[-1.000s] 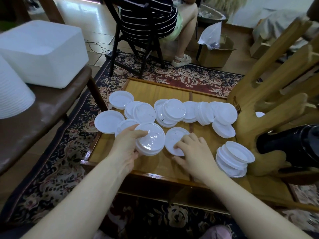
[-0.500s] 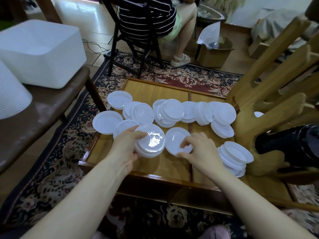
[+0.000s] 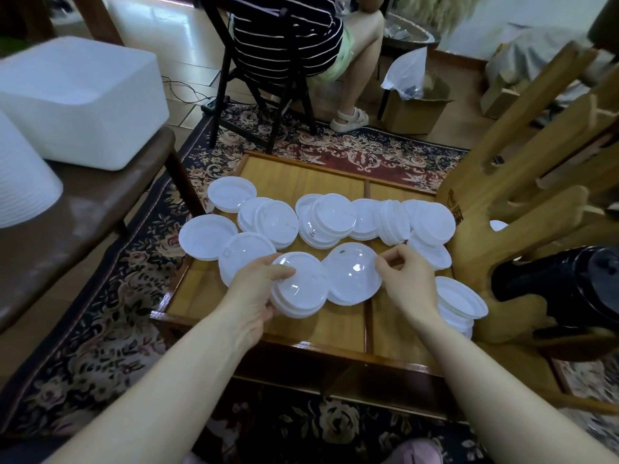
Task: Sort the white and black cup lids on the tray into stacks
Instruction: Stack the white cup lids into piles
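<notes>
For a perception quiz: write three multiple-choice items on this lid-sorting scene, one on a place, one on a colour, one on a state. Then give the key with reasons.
1. Where does the small stack of lids nearest the right forearm sit?
A. At the tray's right edge
B. On the rug
C. On the brown table

2. What colour are the lids lying on the tray?
A. All black
B. Half black, half white
C. White or clear

3. What is the left hand doing?
A. Resting flat on the rug
B. Gripping a short stack of lids
C. Holding the white bin

Key: 1 A, the stack lies by the tray's right rim, beside the wooden stand. 2 C, no black lid shows on the tray. 3 B, thumb on top and fingers under the stack, while the right hand pinches the rim of a single lid.
</notes>
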Available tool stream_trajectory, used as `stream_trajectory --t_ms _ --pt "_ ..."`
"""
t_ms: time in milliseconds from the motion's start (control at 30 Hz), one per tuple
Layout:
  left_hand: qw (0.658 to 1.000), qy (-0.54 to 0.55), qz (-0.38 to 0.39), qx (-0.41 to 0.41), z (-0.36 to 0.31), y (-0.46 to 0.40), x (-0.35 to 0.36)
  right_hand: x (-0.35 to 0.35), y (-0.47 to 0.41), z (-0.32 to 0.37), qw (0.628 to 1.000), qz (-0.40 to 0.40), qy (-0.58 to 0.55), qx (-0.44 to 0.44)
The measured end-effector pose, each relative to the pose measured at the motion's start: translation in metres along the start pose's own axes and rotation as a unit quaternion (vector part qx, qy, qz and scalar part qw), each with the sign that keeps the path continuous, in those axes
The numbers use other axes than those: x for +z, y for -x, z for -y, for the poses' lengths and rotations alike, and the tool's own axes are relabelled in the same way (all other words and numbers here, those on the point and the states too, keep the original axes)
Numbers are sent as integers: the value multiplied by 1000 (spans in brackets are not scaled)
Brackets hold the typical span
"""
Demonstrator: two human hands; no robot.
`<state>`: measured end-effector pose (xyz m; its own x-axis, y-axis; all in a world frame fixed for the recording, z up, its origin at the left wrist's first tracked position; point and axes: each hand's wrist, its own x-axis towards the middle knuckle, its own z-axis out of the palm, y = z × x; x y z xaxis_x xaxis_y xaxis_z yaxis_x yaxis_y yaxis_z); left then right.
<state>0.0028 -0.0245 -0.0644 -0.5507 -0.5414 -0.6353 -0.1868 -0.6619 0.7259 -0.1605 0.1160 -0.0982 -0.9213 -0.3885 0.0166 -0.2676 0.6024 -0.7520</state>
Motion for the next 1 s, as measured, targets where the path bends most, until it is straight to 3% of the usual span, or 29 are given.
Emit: stream_trajectory --t_ms 100,167,233,333,400,500,667,733,833,1000 --pt "1000 8 6 -8 3 -2 1 -4 4 13 996 -37 -79 -17" --pt "999 30 8 -11 3 -2 1 -8 11 24 990 -43 -105 -80" --pt "998 53 14 -8 2 -1 1 -12 20 33 977 -47 -68 -195" --pt "997 71 27 6 -1 1 0 -18 27 35 915 -53 23 -400" --pt "996 89 29 12 -3 1 0 -19 31 32 890 -21 47 -454" --pt "996 81 37 22 -5 3 0 -17 38 29 894 2 70 -443" --pt "998 32 49 19 0 6 2 -15 37 31 931 -36 53 -358" --pt "997 30 71 26 0 7 4 -15 33 30 923 -40 106 -368" --pt "995 34 86 48 -2 8 6 -13 33 25 905 46 157 -392" --pt "994 46 83 47 0 4 6 -17 35 26 929 172 73 -320"
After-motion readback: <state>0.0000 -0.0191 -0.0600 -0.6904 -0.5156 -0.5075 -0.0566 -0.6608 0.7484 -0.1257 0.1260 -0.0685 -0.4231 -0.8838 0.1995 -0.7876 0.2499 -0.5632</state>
